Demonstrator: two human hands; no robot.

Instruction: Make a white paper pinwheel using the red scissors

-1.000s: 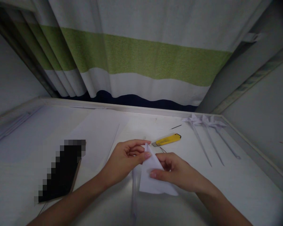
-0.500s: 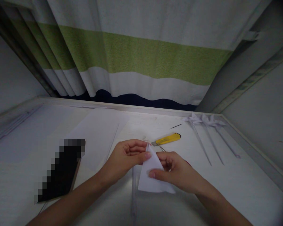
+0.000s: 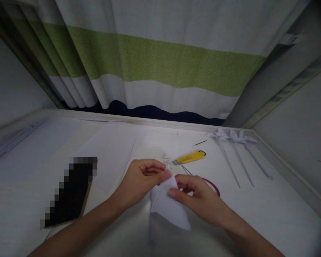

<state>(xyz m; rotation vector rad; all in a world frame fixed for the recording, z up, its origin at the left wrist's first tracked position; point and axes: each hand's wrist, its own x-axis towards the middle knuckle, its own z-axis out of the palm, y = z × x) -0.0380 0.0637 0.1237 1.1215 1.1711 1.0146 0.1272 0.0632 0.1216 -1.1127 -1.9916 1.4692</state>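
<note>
Now both hands meet over the near middle of the table (image 3: 256, 214), and between them sits one folded white paper (image 3: 169, 207). No box, tray or bowl shows on the table; everything lies loose on it. The left hand (image 3: 141, 180) pinches the paper's top tip between thumb and curled fingers. The right hand (image 3: 196, 196) has its thumb pressed on the paper's upper right edge, fingers curled in behind. The paper is a rough triangle, its long axis running from the tip at the hands down toward the near edge, slanting a little right.

Count the rest: one yellow utility knife (image 3: 189, 157) just beyond the hands, lying left to right; three white paper pinwheels (image 3: 231, 137) on sticks toward the far right corner; one dark phone (image 3: 69, 194) toward the near left; and one red loop (image 3: 212, 185) peeking out behind the right hand.
</note>
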